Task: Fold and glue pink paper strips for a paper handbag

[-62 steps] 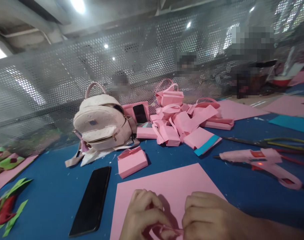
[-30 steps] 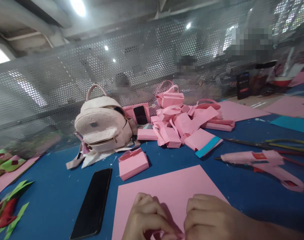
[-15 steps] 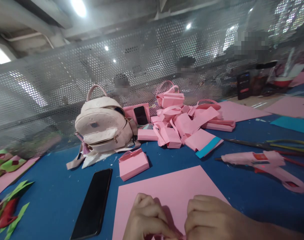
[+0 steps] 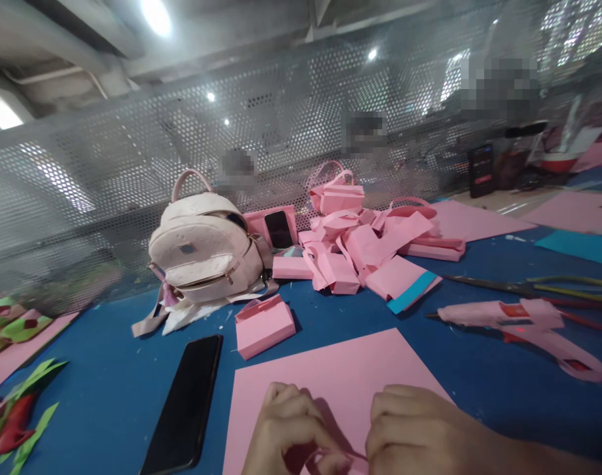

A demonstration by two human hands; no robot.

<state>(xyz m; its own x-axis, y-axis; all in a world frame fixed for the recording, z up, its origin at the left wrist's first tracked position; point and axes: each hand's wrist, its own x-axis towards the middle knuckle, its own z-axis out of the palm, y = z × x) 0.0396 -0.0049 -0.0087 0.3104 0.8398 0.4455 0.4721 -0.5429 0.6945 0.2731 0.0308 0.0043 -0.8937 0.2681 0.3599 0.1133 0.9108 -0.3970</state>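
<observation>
Perforated grey mesh [image 4: 281, 99] backs the blue bench [image 4: 107, 369]. Over a pink sheet [image 4: 358, 359], the left hand [image 4: 288, 429] and right hand [image 4: 414, 429] each have a grip closed on a curled pink paper strip [image 4: 355, 465], the right fingertips hidden. Uneven pulling could crease or tear it, I'd say; and the glue gun [image 4: 503, 315], its light red, might burn the right hand if it's hot and gets brushed.

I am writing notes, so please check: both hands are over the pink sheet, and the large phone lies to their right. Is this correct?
The side is wrong: in the head view, the large phone lies left of the left hand and right hand, which are over the pink sheet.
</observation>
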